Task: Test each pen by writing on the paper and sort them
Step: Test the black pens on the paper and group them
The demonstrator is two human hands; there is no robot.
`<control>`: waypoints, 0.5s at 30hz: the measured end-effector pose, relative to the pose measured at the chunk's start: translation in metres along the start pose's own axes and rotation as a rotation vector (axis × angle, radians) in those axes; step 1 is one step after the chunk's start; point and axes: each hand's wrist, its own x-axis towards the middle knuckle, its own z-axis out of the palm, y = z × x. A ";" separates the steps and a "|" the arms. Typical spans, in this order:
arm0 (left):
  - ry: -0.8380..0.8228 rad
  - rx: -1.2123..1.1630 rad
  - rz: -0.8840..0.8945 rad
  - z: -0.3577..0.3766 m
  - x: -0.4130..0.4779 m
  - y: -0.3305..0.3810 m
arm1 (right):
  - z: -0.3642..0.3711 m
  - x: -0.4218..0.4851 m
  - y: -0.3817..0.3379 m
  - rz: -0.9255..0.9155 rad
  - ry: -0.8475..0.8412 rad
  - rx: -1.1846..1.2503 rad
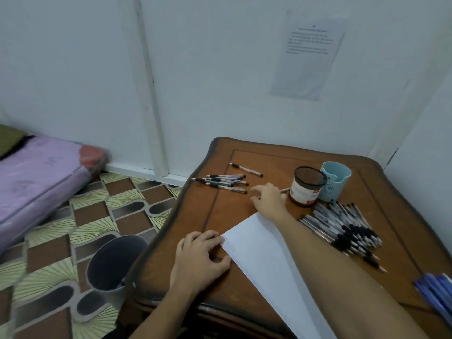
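A white sheet of paper point(256, 255) lies slanted on the brown wooden table point(259, 155). My left hand point(198, 258) rests on the table at the sheet's left corner, fingertips touching its edge. My right hand point(269, 199) reaches across the sheet toward a small group of black-grip pens point(225, 182) at the table's far left. It looks blurred, and a pen end point(285, 190) sticks out behind it. One single pen point(245, 169) lies apart, farther back. A large heap of black-grip pens point(342, 223) lies to the right of my forearm.
A mesh-topped pen cup point(307, 187) and a light blue cup point(336, 179) stand side by side at the back right. Several blue pens point(437, 292) lie at the right edge. On the patterned floor, a grey bin point(112, 263) stands left of the table, a purple mattress point(36, 172) beyond.
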 end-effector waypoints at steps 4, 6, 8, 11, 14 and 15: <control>-0.006 -0.002 0.000 0.001 0.001 -0.001 | 0.021 0.023 -0.021 0.064 0.022 -0.134; -0.023 0.009 0.003 0.001 0.001 -0.003 | 0.029 0.028 -0.025 0.104 -0.003 -0.135; -0.033 0.006 0.004 0.001 0.002 -0.004 | 0.032 0.028 -0.027 0.096 0.030 -0.115; -0.015 -0.002 0.004 0.000 0.001 -0.003 | 0.024 0.024 -0.028 0.066 0.078 -0.023; -0.018 0.000 -0.001 0.001 0.000 -0.003 | 0.007 0.018 -0.024 0.081 0.092 0.298; -0.014 -0.004 -0.002 0.001 0.000 -0.003 | -0.003 0.014 -0.024 0.098 0.091 0.485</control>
